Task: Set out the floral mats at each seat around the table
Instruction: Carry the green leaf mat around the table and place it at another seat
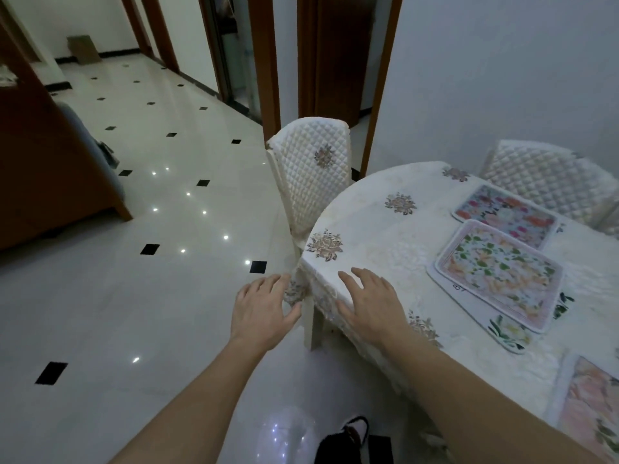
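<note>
A round table [375,226] under a cream embroidered cloth fills the right side. A stack of floral mats [499,272] lies on it, the top one white with orange flowers and green leaves. Beyond it lies a single mat [505,214] with red and pink flowers, in front of the far chair. Another pink floral mat [589,406] shows at the lower right edge. My right hand [371,303] rests flat on the cloth at the table's near-left rim, fingers spread, holding nothing. My left hand [261,313] hovers open beside the hanging cloth edge, its fingertips at the fabric.
A quilted cream chair [311,172] is tucked in at the table's left side, and another quilted chair [549,175] stands at the far right. Glossy white floor tiles with black diamonds spread to the left. A brown wooden cabinet [50,162] stands at the left.
</note>
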